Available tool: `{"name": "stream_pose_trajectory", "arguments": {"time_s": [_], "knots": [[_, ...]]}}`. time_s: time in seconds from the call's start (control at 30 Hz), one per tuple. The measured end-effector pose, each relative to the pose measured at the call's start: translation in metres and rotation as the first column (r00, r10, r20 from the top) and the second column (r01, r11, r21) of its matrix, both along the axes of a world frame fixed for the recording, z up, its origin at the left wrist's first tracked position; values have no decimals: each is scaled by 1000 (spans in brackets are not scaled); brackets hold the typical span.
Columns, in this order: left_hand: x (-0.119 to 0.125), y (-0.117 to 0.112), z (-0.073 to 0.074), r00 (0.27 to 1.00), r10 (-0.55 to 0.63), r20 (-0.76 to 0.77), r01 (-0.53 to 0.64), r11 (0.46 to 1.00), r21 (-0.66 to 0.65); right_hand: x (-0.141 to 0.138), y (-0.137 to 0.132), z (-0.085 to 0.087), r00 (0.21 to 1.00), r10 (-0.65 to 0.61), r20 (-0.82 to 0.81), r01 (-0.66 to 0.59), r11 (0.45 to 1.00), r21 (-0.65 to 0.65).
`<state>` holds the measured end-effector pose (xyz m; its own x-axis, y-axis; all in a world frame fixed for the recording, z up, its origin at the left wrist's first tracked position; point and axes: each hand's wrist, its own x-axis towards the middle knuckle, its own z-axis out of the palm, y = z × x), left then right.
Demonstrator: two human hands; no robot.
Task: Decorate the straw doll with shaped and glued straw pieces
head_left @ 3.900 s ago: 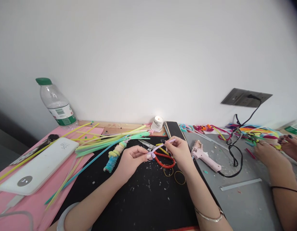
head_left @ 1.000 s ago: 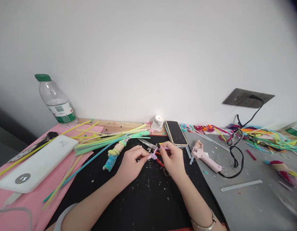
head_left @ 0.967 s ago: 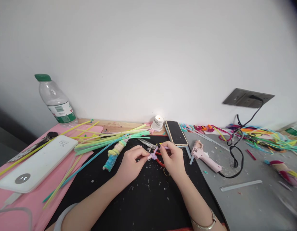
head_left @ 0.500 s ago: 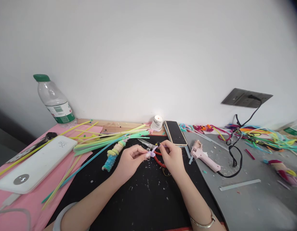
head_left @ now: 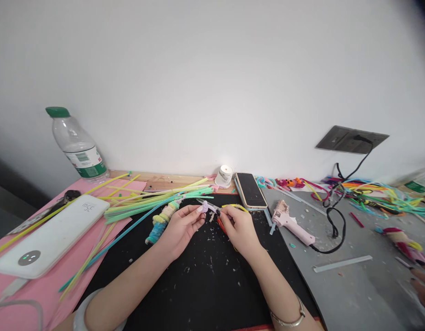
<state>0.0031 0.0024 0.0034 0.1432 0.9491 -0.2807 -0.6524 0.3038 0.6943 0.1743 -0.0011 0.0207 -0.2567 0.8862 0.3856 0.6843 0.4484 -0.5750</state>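
Observation:
My left hand (head_left: 179, 227) pinches a small knotted purple straw piece (head_left: 204, 207) between thumb and fingertips, just above the black mat (head_left: 205, 289). My right hand (head_left: 238, 227) is next to it, its fingers curled over the red handles of the scissors (head_left: 212, 208), whose metal blades point left under the purple piece. A yellow straw (head_left: 235, 206) lies just beyond my right hand's knuckles. A blue and yellow wrapped straw figure (head_left: 160, 223) lies left of my left hand.
A bundle of green and yellow straws (head_left: 153, 197), a white power bank (head_left: 50, 234) on pink paper and a water bottle (head_left: 76, 147) are at the left. A candle (head_left: 225, 174), phone (head_left: 250, 189) and corded pink glue gun (head_left: 293, 225) are to the right. Another person's fingertips (head_left: 422, 285) show at the lower right.
Both my hands have shifted a little away from me. My right hand let go of the purple straw's end and closed over the scissors. Another person's fingertips appeared at the right.

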Motion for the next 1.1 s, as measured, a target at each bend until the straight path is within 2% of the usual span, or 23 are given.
{"name": "stream_pose_trajectory", "arguments": {"time_s": [0.13, 0.3, 0.5, 0.7, 0.9, 1.0, 1.1], "knots": [[-1, 1, -1, 998, 17, -63, -16, 1000, 17, -1, -2, 0, 999, 35, 23, -35, 999, 30], [-1, 0, 0, 974, 71, -214, -57, 996, 74, -2, -5, 4, 995, 75, 62, -78, 996, 34], [0, 1, -2, 876, 162, -454, -76, 977, 200, -5, -9, 9, 984, 143, 110, -146, 989, 19], [-1, 0, -5, 771, 216, -598, -7, 943, 332, -5, -10, 9, 971, 190, 146, -191, 982, -3], [0, -4, -3, 674, 277, -685, 47, 909, 413, -4, -10, 10, 971, 181, 158, -183, 983, 2], [0, -5, -3, 661, 309, -684, 83, 875, 477, -2, -9, 10, 978, 162, 132, -166, 986, 20], [1, -7, -1, 605, 344, -718, 166, 828, 536, -1, -8, 9, 984, 151, 90, -153, 988, 24]]}}
